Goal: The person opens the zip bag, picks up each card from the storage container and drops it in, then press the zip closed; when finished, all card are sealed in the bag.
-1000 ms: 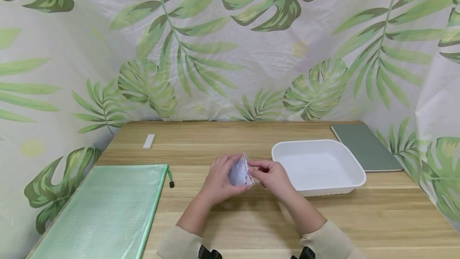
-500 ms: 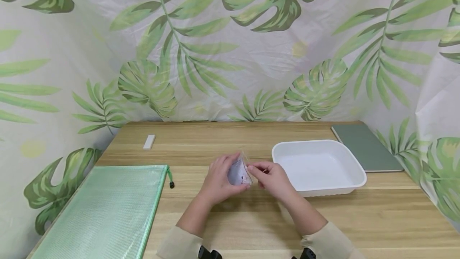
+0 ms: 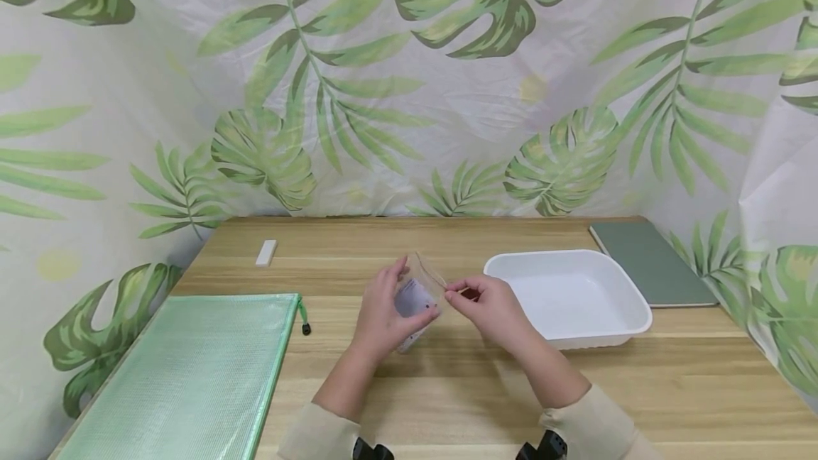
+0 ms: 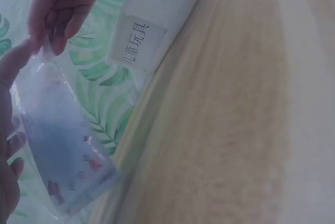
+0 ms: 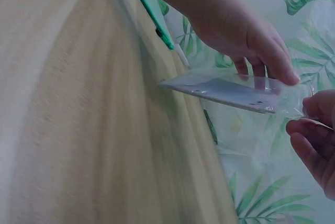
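Observation:
A small clear plastic bag with a pale, flat insert and small reddish prints is held between both hands above the table. My left hand grips it from the left, thumb on the near side and fingers on the far side. At the bag's upper right edge, my right hand pinches the clear film between thumb and index finger. The left wrist view shows the bag hanging tilted below the pinched corner. In the right wrist view the flat insert appears edge-on inside the film.
Right of the hands stands a white plastic basin bearing a printed label. Behind it lies a grey-green notebook. A green mesh zip pouch lies at left, and a small white block sits farther back.
The bag has tilted and shifted slightly left, and more of its clear film shows at the top. My left fingers have spread upward; my right hand has moved slightly right, still pinching the edge.

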Available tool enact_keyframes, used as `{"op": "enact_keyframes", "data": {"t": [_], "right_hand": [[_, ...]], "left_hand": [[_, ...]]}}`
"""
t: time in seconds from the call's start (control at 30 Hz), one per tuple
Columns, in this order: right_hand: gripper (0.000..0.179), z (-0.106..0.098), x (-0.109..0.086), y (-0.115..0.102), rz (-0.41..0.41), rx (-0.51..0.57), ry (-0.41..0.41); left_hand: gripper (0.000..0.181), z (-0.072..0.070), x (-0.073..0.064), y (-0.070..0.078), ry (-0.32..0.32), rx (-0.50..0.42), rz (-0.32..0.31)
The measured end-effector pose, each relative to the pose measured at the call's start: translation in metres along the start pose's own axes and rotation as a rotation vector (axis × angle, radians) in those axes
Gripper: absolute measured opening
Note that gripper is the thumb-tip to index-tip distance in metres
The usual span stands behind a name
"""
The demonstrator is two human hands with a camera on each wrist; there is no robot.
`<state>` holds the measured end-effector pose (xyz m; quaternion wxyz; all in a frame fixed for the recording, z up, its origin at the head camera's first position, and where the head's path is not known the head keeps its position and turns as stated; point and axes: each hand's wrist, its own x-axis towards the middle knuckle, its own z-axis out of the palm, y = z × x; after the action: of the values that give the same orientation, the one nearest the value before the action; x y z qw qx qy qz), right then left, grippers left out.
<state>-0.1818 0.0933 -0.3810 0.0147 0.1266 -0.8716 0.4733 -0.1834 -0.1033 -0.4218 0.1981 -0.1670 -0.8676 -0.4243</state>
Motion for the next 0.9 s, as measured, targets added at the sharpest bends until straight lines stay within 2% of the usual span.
{"op": "enact_keyframes", "data": {"t": [0.13,0.27,0.4,0.63,0.77,0.9], "right_hand": [[0.013,-0.009,0.004,-0.003,-0.033,-0.033,-0.004],[0.015,-0.014,0.008,-0.005,-0.084,-0.043,-0.026],[0.017,-0.018,0.012,-0.006,-0.108,-0.021,-0.054],[0.019,-0.02,0.021,0.003,-0.085,0.087,-0.054],[0.029,-0.02,0.027,0.009,-0.033,0.158,-0.049],[0.029,-0.021,0.032,0.014,0.03,0.171,-0.066]], "left_hand": [[0.073,-0.003,0.003,0.002,0.067,-0.143,-0.023],[0.048,-0.005,0.006,0.003,0.113,-0.298,-0.068],[0.024,-0.007,0.007,0.003,0.124,-0.342,-0.12],[0.018,-0.013,0.011,0.005,0.064,-0.34,-0.249],[0.02,-0.017,0.019,0.005,0.013,-0.391,-0.327],[0.023,-0.019,0.026,0.0,-0.034,-0.445,-0.403]]}}
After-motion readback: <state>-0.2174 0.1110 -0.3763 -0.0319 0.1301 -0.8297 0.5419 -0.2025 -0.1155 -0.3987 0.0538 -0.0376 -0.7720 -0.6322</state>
